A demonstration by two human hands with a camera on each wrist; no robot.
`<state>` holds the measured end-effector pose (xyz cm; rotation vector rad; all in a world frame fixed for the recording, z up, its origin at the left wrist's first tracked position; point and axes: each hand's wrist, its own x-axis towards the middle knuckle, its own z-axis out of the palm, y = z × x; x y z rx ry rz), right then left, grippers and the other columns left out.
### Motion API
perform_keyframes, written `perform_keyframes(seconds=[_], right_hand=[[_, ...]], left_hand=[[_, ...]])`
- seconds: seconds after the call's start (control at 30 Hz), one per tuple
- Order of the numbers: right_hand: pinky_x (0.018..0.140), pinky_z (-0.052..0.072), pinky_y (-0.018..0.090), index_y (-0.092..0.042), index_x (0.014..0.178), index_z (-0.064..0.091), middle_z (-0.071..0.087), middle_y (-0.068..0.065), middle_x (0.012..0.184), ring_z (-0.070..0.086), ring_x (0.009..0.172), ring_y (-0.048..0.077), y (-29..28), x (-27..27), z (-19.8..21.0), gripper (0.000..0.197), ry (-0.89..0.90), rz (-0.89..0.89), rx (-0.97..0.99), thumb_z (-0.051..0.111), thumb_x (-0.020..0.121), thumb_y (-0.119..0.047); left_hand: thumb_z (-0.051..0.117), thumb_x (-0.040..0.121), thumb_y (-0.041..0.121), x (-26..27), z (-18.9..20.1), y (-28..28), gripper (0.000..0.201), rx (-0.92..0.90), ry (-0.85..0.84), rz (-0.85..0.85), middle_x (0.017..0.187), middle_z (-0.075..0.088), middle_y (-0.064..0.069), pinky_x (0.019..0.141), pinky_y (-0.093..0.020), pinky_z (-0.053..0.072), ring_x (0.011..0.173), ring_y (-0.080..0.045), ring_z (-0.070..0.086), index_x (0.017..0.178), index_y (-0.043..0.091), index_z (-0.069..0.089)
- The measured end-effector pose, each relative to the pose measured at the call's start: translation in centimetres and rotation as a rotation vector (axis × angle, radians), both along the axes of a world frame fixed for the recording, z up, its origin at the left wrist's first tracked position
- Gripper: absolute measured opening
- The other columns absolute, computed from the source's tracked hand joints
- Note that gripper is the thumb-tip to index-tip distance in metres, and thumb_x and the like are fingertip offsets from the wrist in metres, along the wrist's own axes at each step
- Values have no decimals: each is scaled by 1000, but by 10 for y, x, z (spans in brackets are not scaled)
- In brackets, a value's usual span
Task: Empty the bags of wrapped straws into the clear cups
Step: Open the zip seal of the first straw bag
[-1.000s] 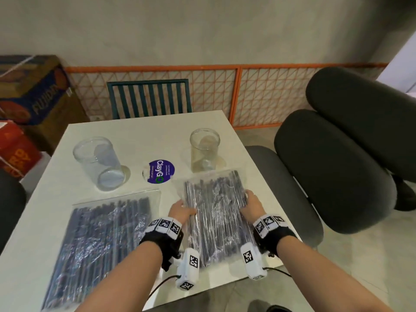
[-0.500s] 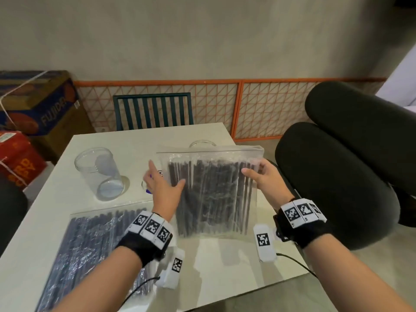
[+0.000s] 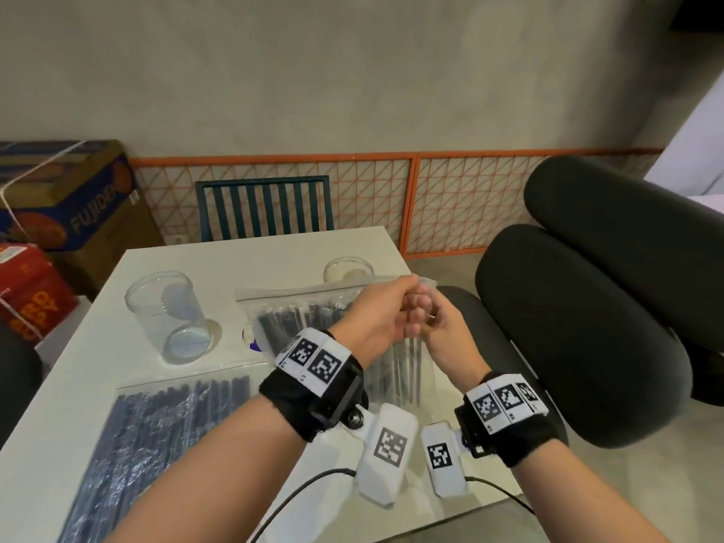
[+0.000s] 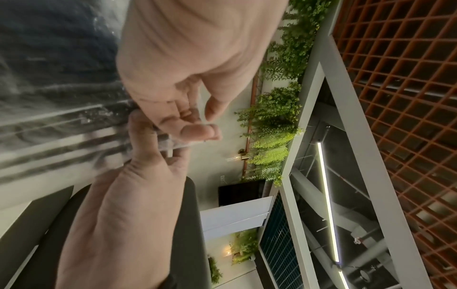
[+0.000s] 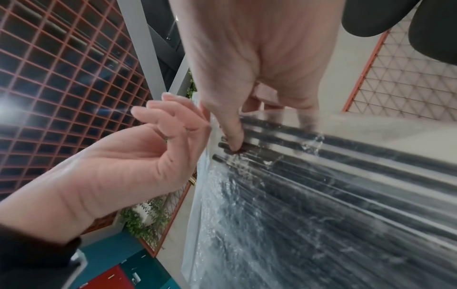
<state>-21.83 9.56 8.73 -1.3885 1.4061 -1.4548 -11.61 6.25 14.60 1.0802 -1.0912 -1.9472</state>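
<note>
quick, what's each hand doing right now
Left hand: pinching the top corner of the raised straw bag.
Right hand: pinching the same corner.

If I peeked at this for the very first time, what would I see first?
First you'd spot two hands, the left hand and the right hand, pinching the top right corner of a clear bag of dark wrapped straws, held up over the middle of the white table. Another full bag lies flat near the front left. Two empty clear cups wait behind: one at left, one peeking over the held bag.
</note>
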Motion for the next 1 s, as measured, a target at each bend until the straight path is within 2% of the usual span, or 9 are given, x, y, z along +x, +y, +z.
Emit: perform_keyframes(seconds=[0.07,0.13,0.23,0.3,0.37,0.47,0.6,0.83,1.0], right_hand=[[76,49,9,-15,104,57,63,-4,94,61,81,-11,1,1,2,34,15,-9,13,51,86,12],[78,49,11,-18,105,56,62,-7,95,61,84,-11,4,-2,5,33,43,14,42,52,87,10],[93,48,30,-11,119,47,61,1,109,59,104,11,10,-13,21,35,11,97,104,54,88,4],[97,45,34,-10,127,42,58,8,118,57,110,19,14,-23,39,42,18,92,93,55,88,1],[93,48,29,-13,120,52,62,4,113,60,104,16,15,-27,59,34,257,13,17,61,88,-12],[77,49,26,-13,95,67,64,-3,91,60,84,15,13,-27,73,16,744,-71,-71,67,84,-24],[74,46,28,-11,87,70,60,-3,85,52,77,11,10,-27,75,9,921,-97,-78,67,84,-18],[67,48,30,-8,80,69,62,1,80,50,69,11,13,-24,75,11,981,-158,-92,63,84,-16],[67,43,26,-1,83,68,63,5,78,55,73,15,12,-16,68,15,696,-299,41,58,86,-13]], left_hand=[[55,90,18,-1,-1,2,14,-8,7,12,53,54,4,36,-15,39,39,-3,48,79,13,61],[56,90,16,-1,-4,5,9,-47,3,30,57,53,3,39,-16,41,42,-4,48,85,12,62],[56,91,16,0,-9,6,14,-140,-23,90,61,53,0,39,-17,41,45,-5,47,96,6,64],[60,89,16,1,-14,7,14,-230,-53,132,60,52,0,40,-17,41,47,-6,47,91,4,66],[62,88,16,1,-17,8,11,-299,-66,170,56,53,3,43,-18,40,48,-6,47,82,8,66],[59,90,14,-1,-22,12,14,-339,-58,182,56,54,3,46,-18,41,47,-5,47,78,12,66],[55,92,16,-3,-27,18,19,-318,-25,184,62,55,2,49,-19,42,53,-6,49,75,16,65],[52,94,17,-5,-30,24,23,-305,12,167,61,54,3,48,-19,43,53,-6,49,74,16,63],[49,94,12,-6,-25,27,24,-265,44,151,58,47,-1,46,-19,41,51,-8,45,72,11,59]])
